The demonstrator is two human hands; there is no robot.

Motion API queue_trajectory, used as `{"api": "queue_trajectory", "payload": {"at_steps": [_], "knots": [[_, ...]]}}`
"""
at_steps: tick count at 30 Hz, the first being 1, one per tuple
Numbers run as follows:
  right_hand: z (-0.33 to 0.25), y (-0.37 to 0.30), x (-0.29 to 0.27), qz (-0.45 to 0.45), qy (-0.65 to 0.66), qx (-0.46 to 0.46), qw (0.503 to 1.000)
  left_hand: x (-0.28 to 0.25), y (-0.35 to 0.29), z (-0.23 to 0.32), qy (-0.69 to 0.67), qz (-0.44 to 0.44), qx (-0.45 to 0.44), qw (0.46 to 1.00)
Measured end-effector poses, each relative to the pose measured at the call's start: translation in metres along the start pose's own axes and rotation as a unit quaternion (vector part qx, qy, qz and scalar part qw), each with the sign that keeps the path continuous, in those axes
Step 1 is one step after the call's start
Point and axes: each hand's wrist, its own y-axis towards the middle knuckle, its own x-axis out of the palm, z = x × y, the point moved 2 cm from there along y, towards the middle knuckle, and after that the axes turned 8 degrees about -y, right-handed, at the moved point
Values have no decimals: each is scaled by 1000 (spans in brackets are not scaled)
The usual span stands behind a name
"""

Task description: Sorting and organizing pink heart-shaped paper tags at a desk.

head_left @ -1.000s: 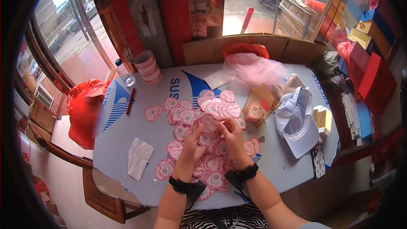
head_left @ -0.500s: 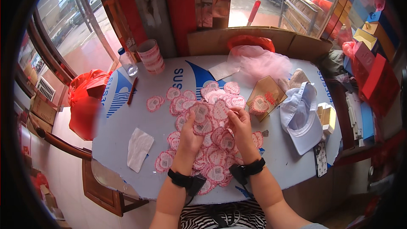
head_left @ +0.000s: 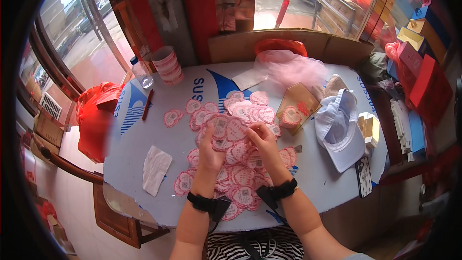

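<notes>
My left hand is closed on a few pink scalloped, heart-shaped paper labels, thumb along their near side. Close to its right, my right hand pinches the edge of another heart-shaped label, which overlaps the ones in the left hand. Both hands are above a loose pile of similar labels spread over the middle of the table. Some labels show a printed square code. A black band with a small dark box is strapped round each wrist.
On the table are a label roll, bottle, red pen, white tissue, amber box, pink tulle, white cap, small carton and phone. A red bag hangs left.
The label at my right fingertips has moved left, over the labels in my left hand. My right hand has shifted left with it. The whole view has shifted slightly.
</notes>
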Motion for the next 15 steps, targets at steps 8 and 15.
{"api": "queue_trajectory", "payload": {"at_steps": [8,15], "knots": [[-5,-2,3,-5,-172,7,985,1,1,11,414,42,303,857],[-98,-72,-3,51,-330,-228,914,4,-4,11,506,20,362,783]]}}
